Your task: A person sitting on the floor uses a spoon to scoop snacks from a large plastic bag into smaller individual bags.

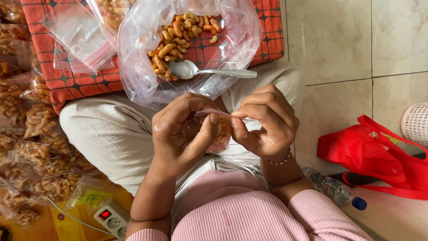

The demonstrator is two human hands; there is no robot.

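Sitting on the tiled floor, the person has a big open plastic bag of macaroni snacks with a spoon in it. Over the lap, the left hand and right hand pinch the top edge of a small filled pouch between fingertips.

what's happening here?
A seated person's left hand and right hand pinch the top edge of a small clear plastic bag of orange macaroni snacks. Above it, a large open clear plastic bag holds loose snacks and a metal spoon. Filled small bags are piled on the left.
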